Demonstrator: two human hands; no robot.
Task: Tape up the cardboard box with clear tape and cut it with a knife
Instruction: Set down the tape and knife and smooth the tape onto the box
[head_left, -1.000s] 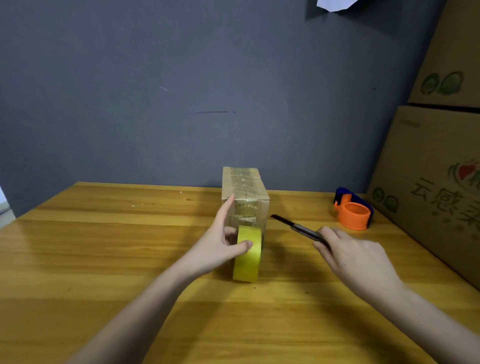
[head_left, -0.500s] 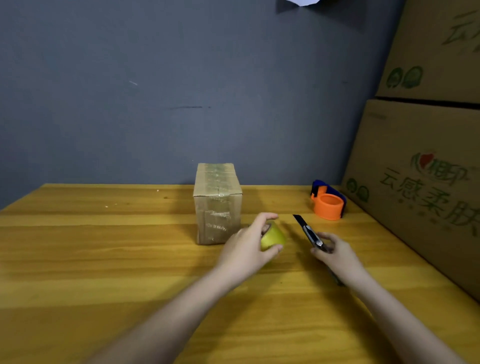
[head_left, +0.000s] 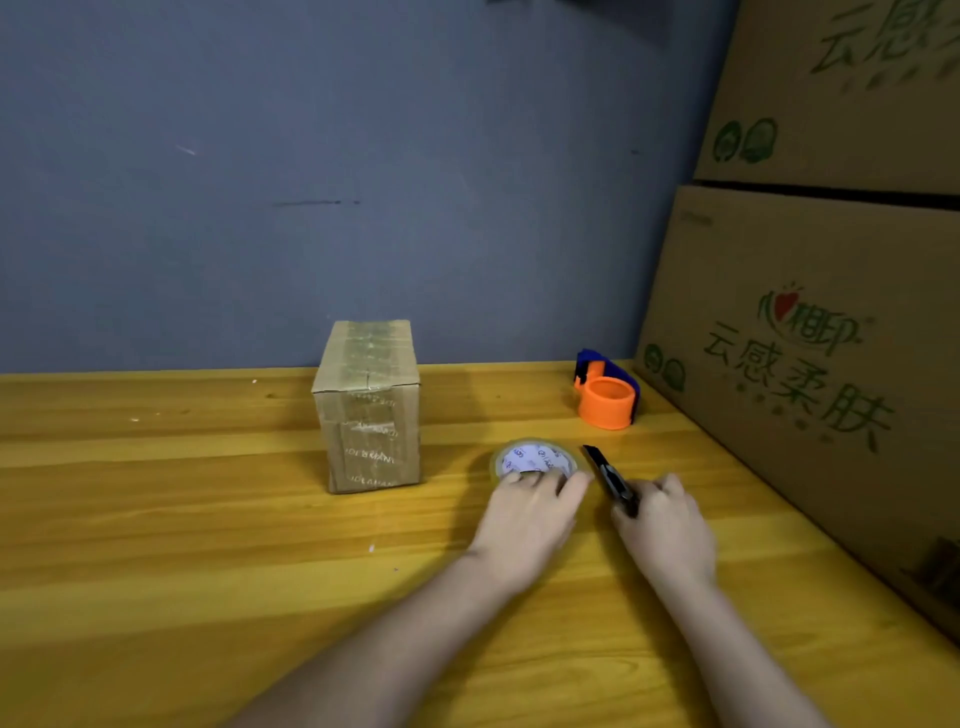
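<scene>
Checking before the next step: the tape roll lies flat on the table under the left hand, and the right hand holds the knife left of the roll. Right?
Not quite. The head view shows the knife in the right hand to the right of the tape roll, not left. The roll does lie flat on the table under the left hand.

One small taped box (head_left: 368, 410), one tape roll (head_left: 535, 460), one knife (head_left: 610, 478), one orange dispenser (head_left: 607, 392), two large cartons (head_left: 810, 364), two hands (head_left: 524, 525).
</scene>
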